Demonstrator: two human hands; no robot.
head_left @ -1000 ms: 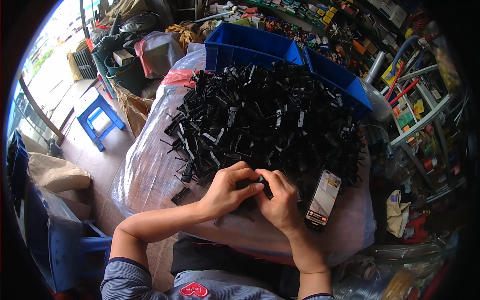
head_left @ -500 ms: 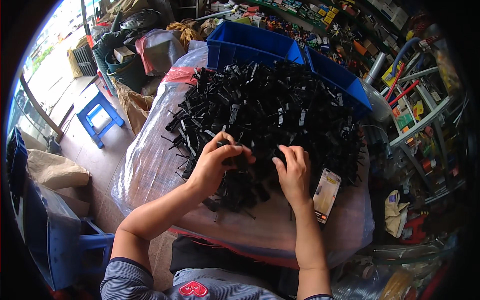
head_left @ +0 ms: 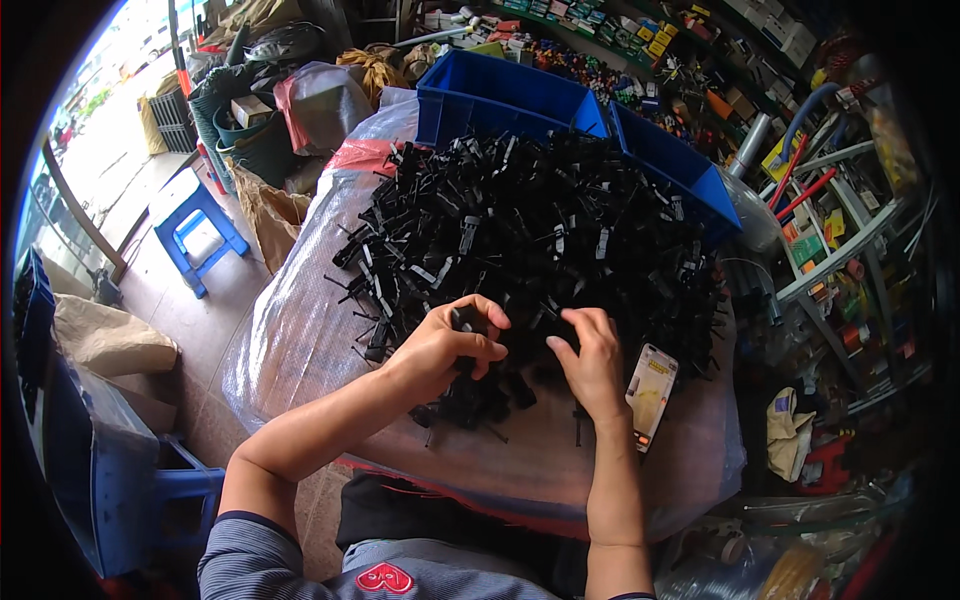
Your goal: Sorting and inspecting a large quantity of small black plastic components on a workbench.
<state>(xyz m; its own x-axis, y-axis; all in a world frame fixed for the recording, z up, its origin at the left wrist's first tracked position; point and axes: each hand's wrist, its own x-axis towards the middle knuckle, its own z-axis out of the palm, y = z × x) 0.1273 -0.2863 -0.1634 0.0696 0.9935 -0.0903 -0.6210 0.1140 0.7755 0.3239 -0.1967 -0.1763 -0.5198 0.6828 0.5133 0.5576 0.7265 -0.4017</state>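
Note:
A big heap of black plastic parts (head_left: 520, 220), many with thin pins or screws sticking out, covers the table in front of me. Over its near side, my left hand (head_left: 447, 345) is curled round a black plastic part (head_left: 465, 320), whose exact kind is partly hidden by the fingers. To its right my right hand (head_left: 593, 365) hovers by the heap, thumb and forefinger apart. No held thing shows between them; dark pieces lie just behind the fingertips. A lit phone (head_left: 651, 397) lies beside my right wrist.
Two blue bins, a left one (head_left: 505, 95) and a right one (head_left: 685, 165), border the heap's far side. Plastic wrap (head_left: 285, 345) covers the table. A blue stool (head_left: 192, 230) stands at left on the floor. Metal racking (head_left: 835, 250) and crowded goods fill the right.
My left hand has turned and dropped slightly, its fingers now pointing more to the right round the black part. My right hand has moved down a little.

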